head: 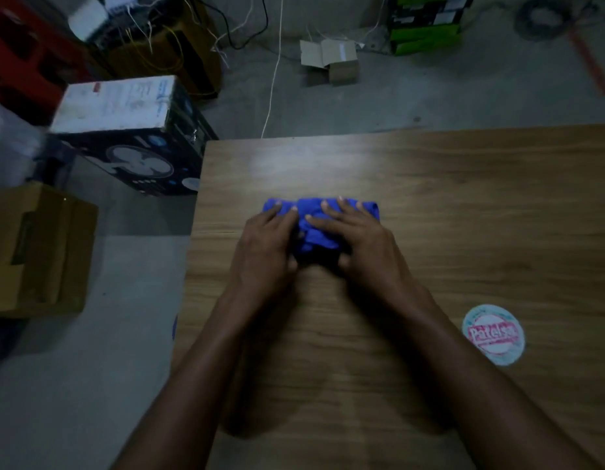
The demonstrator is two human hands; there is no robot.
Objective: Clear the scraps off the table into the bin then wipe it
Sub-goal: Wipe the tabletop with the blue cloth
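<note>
Both forearms come up from the bottom of the frame over the wooden counter (464,205). At lower right a round printed label (493,334) lies flat on the wood, well apart from the hands. It looks like a sticker or a lid, I cannot tell which, and it may be in the path of a wide sweep.

At mid-frame the left hand (270,245) and right hand (358,239) lie side by side, palms down, on a bunched blue cloth (319,232). The fingers (345,206) are straight. The right ones are slightly spread and the left ones sit close together, pressing the cloth against the wood rather than pinching it. The thumbs sit at the cloth's near edge. Two flat palms spread the pressure, which suits pushing the cloth forward, so this reads as the wiping stage. No scraps show on the counter, and no bin is clearly in view.

Beyond the counter's left edge are a brown carton (40,249) and a fan box (131,137) on the floor. At upper centre are a white cable (274,79) and a small open box (328,61).
</note>
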